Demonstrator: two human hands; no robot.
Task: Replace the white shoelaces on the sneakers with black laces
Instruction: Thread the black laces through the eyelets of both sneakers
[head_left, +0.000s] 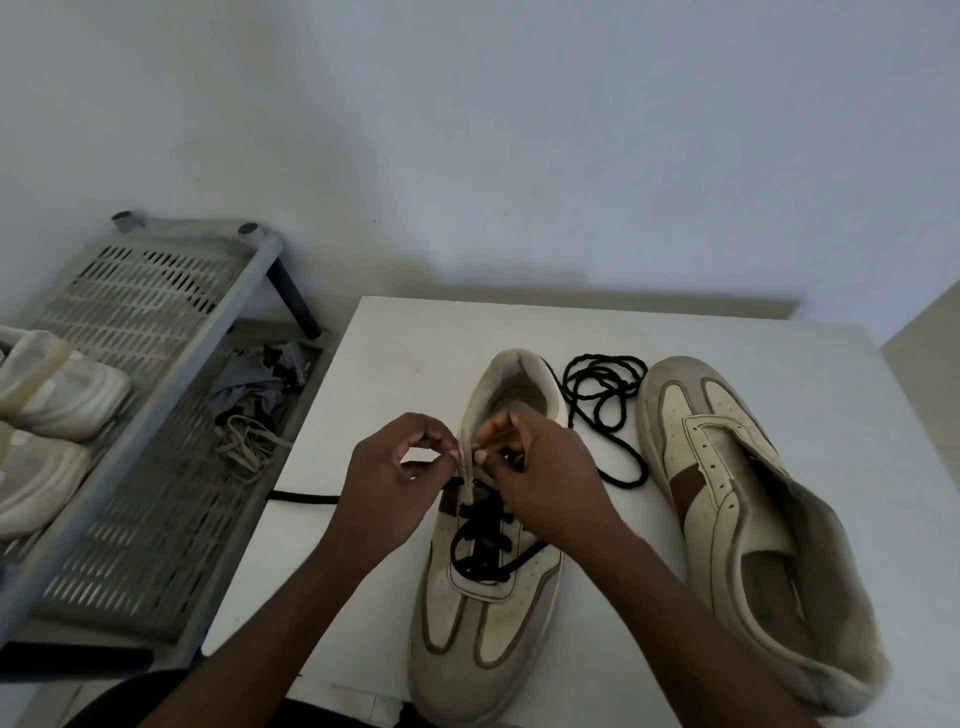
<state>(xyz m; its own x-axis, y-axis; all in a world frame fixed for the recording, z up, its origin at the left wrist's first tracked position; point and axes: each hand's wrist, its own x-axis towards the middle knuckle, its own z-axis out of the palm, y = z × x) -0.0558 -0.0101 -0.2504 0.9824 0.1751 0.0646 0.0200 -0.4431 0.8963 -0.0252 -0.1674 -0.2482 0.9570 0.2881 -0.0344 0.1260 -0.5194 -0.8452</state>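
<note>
Pinching the top eyelet flap of one half-laced sneaker (467, 639) from either side, a left hand (400, 467) and a right hand (540, 467) are working on a white table (415, 332), thumb and forefinger of each closing on the flap. One black lace (480, 545) is crossing its lower eyelets. A second sneaker (727, 493), unlaced, is lying at 3 o'clock, a spare black lace (602, 389) coiling at 1 o'clock. At 9 o'clock a rack (156, 291) is holding two white shoes (57, 384) and some pale laces (249, 447).
</note>
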